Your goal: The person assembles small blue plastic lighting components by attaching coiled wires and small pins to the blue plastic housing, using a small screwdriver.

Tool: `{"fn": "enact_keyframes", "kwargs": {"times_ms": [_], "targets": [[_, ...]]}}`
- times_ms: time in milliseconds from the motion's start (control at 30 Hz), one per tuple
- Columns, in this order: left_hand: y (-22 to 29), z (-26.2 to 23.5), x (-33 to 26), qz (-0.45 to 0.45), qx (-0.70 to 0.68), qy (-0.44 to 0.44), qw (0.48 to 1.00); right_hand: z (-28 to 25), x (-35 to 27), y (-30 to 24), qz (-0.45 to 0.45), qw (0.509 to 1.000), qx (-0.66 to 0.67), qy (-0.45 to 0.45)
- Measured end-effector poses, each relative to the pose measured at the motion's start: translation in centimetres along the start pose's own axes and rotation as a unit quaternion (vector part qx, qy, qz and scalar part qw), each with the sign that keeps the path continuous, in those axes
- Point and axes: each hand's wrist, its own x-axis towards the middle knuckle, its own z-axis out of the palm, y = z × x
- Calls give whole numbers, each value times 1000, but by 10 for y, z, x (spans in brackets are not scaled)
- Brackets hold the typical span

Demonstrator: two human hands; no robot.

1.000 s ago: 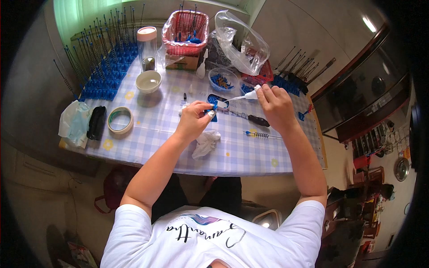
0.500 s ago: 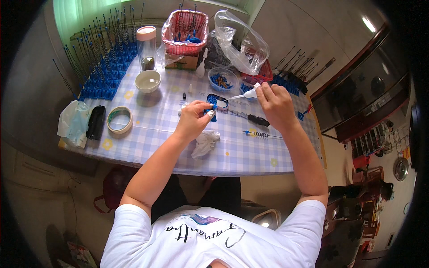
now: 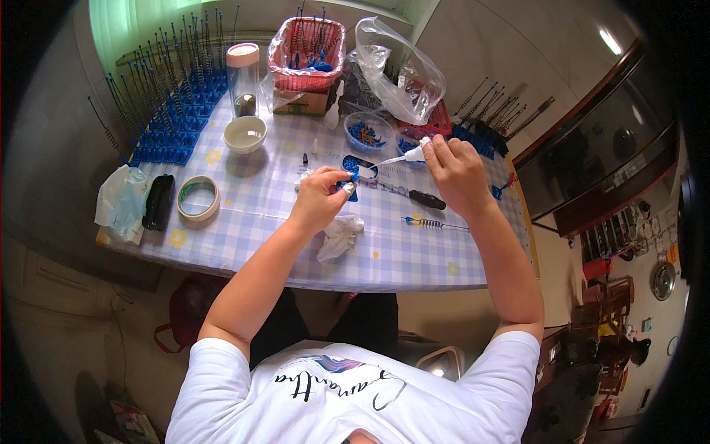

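Observation:
My left hand pinches a small blue plastic piece between thumb and fingers, some of which have white wrapping at the tips. Across from it, my right hand grips a white squeeze bottle, tilted so its thin nozzle points left, close to the blue piece. Whether the tip touches the piece I cannot tell. Just beyond, an oval tray contains small blue parts. A screwdriver-like tool with a black handle lies below the bottle, and a coil spring with a blue end rests nearer me.
Rows of blue bases with upright springs fill the back left. A bowl, lidded bottle, red basket and clear tub of parts stand behind my hands. Tape and crumpled tissue lie nearer.
My hands, the blue piece and the squeeze bottle have hardly moved. Far to the right in the room, a dark shape has shifted lower.

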Motion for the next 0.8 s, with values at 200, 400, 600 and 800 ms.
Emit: {"fn": "enact_keyframes", "kwargs": {"times_ms": [200, 400, 600, 800], "targets": [[2, 0, -1, -6, 7, 0, 1000, 0, 1, 0, -3, 1000, 4, 3], [1, 0, 0, 2, 7, 0, 1000, 0, 2, 0, -8, 1000, 2, 9], [1, -1, -1, 0, 10, 3, 1000, -1, 3, 0, -9, 1000, 1, 11], [1, 0, -1, 8, 21, 7, 1000, -1, 4, 0, -10, 1000, -2, 6]]}}
